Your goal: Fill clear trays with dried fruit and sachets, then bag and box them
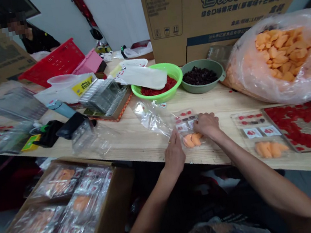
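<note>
A clear plastic tray (190,129) lies on the wooden table between my hands, holding red and dark pieces, small white printed cards and orange candies (193,140). My right hand (208,124) is closed on the tray's right edge, fingertips curled out of sight. At the left edge, my left hand (175,152) has its fingers pressed together on a clear plastic bag (151,119), which stretches away to the left. How far the tray sits inside the bag I cannot tell. Another filled tray (260,134) rests to the right.
Beside that tray is a flat board of red pieces (309,126). Behind stand a bright green bowl (178,73), a grey-green bowl (219,72) and a big bag of orange candies (242,66). Lower left, an open carton (123,189) holds packed trays. A person (38,38) is at the back left.
</note>
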Motion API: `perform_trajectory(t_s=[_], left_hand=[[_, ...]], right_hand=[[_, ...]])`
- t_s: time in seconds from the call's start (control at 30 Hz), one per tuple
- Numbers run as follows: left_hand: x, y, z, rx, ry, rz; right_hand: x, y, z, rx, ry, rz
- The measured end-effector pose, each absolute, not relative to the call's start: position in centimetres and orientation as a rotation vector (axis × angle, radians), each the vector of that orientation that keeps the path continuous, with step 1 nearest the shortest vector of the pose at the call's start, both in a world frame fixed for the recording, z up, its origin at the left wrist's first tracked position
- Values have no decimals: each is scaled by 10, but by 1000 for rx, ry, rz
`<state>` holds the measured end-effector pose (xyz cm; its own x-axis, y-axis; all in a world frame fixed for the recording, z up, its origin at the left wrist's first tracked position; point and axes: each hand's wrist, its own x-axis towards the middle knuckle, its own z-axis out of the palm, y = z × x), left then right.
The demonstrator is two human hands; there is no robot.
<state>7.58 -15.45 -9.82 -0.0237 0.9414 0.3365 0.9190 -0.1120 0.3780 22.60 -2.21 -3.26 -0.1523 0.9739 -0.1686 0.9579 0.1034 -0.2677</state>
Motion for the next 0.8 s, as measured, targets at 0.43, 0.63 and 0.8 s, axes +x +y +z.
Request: perform_trajectory(t_s=[0.43,0.63,0.8], left_hand=[[59,-158,-81,2202,1970,881],[3,-142,-27,2093,2473,995],[-10,-142,10,2110,2631,452]], right_hand=[[221,-17,-45,-1676,-1483,1531],[238,-20,-32,-1328,-1147,1968],[271,-26,-18,-1079,-1005,2197]])
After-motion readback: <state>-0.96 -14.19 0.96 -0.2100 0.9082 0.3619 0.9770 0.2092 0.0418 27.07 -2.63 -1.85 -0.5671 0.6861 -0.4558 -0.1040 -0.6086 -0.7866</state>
